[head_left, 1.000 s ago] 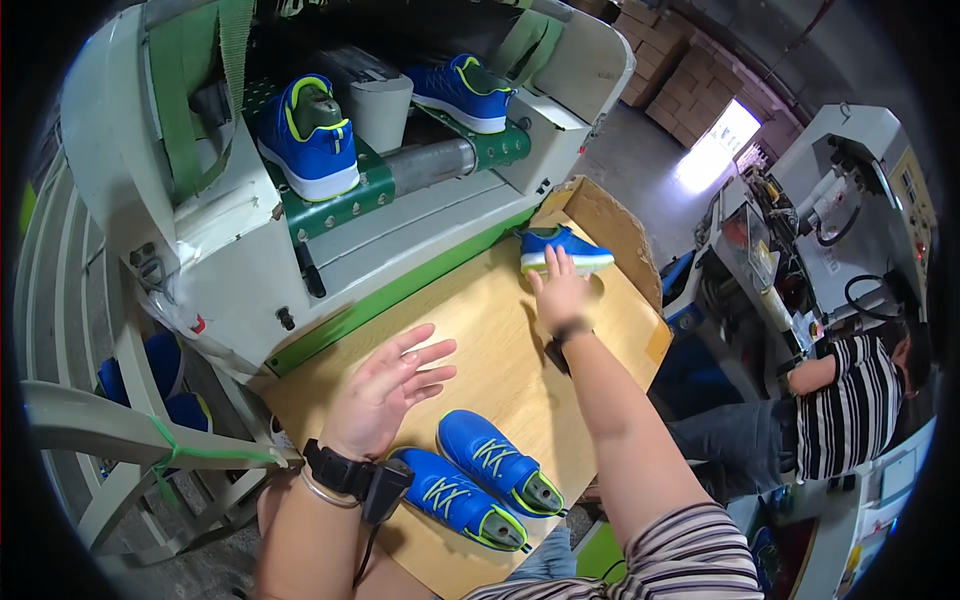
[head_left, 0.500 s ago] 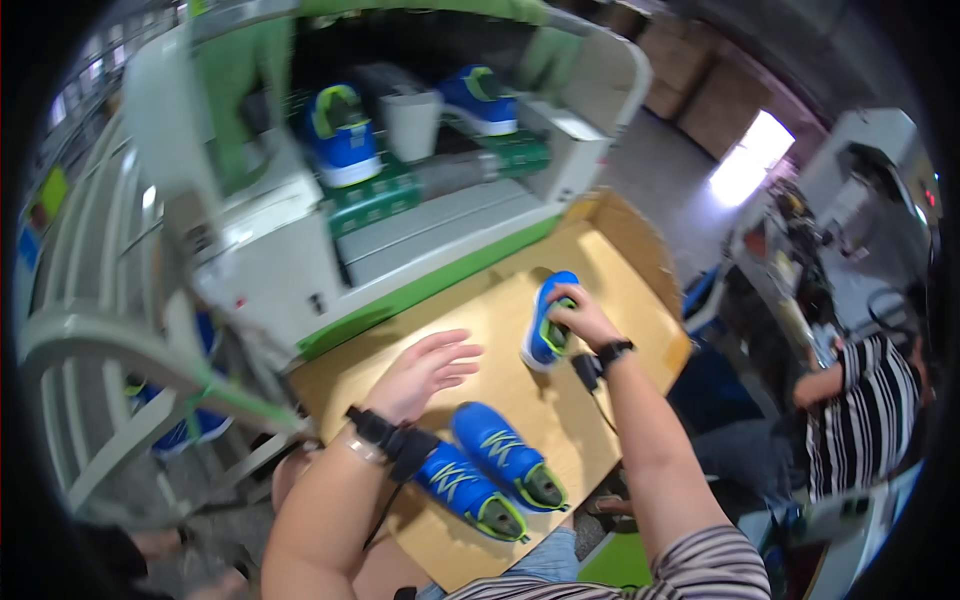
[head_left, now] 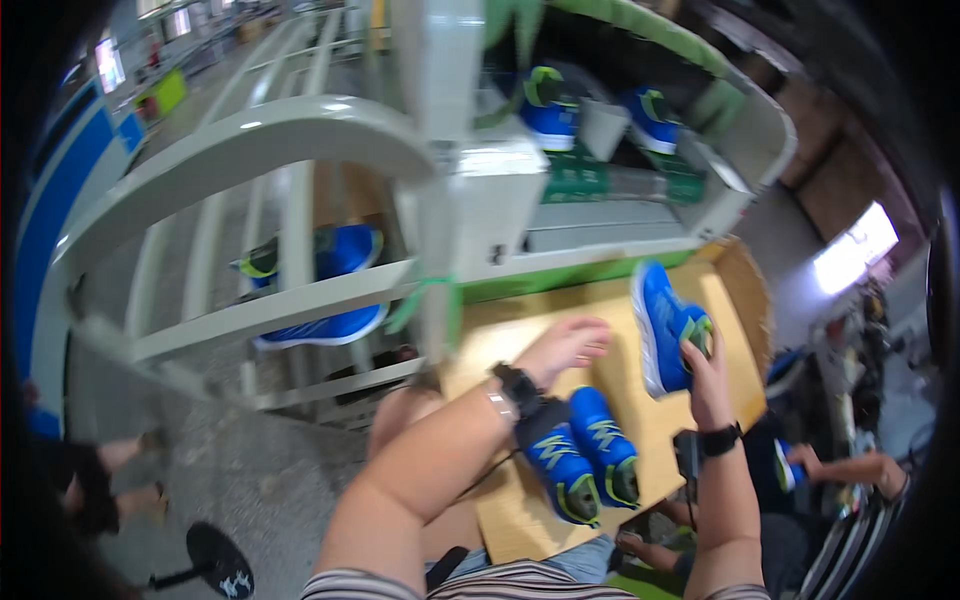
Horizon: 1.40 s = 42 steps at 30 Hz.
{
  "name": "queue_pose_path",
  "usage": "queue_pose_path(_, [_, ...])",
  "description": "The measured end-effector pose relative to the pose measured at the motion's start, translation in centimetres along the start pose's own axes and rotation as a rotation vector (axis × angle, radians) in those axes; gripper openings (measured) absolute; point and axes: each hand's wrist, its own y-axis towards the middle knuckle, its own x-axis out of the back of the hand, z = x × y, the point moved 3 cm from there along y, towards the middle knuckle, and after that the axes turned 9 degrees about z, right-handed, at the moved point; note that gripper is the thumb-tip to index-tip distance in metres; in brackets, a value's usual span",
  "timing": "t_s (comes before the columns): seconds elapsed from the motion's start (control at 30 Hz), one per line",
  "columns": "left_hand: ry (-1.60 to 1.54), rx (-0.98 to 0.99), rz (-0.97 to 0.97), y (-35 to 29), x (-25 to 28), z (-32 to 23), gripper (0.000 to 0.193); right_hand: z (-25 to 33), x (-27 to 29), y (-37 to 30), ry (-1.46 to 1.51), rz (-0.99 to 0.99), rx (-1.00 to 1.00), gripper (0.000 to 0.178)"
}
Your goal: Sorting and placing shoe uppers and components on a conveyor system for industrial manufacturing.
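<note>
A blue sneaker (head_left: pixel 660 325) with a white sole and lime lining is in my right hand (head_left: pixel 710 385), gripped at its collar over the right side of the wooden table (head_left: pixel 530 545). My left hand (head_left: pixel 568 348) hovers over the table, holding nothing, its fingers outstretched and slightly curled. Just below it lie two blue sneakers side by side, the left sneaker (head_left: pixel 560 465) and the right sneaker (head_left: pixel 605 440), with lime laces and their heels toward me. My left wrist covers part of the left one's toe.
Beyond the table stands a white and green machine (head_left: pixel 610 232) with two blue sneakers on its green rollers (head_left: pixel 575 180). A curved metal rack (head_left: pixel 250 125) rises at the left, blue shoes behind its bars. At the right, a co-worker's hand (head_left: pixel 808 462) holds a blue shoe.
The view has swung left, bringing more of the rack into sight. The sneaker in my right hand has turned, showing more of its side and sole. My left hand's fingers are closer together.
</note>
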Motion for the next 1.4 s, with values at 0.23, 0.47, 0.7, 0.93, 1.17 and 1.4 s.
queue_pose_path(0.23, [-0.213, -0.291, 0.286, -0.9, -2.0, -3.6, 0.052, 14.0, -9.9, 7.8, -0.117, 0.229, 0.36, 0.072])
queue_pose_path(0.47, [-0.35, -0.305, 0.126, -1.8, 0.0, -4.3, 0.055, 11.2, -13.9, 13.0, -0.413, 0.235, 0.45, 0.082])
queue_pose_path(0.7, [-0.484, -0.43, 0.277, -1.4, 0.0, -6.0, 0.064, 12.8, -13.5, 11.7, -0.329, 0.254, 0.291, 0.08])
queue_pose_path(0.93, [-0.372, -0.5, 0.3, -2.3, 1.1, -7.9, 0.069, 6.7, -7.5, -0.7, -0.303, 0.489, 0.074, 0.061])
queue_pose_path(1.17, [-0.41, -0.497, 0.377, -1.4, 0.4, -8.4, 0.075, -6.3, -4.4, -18.8, -0.463, 0.167, -0.175, 0.076])
queue_pose_path(1.4, [-0.473, -0.528, 0.307, -1.2, 0.8, -8.2, 0.074, -1.1, 0.8, -10.0, 0.128, -0.137, -0.234, 0.047])
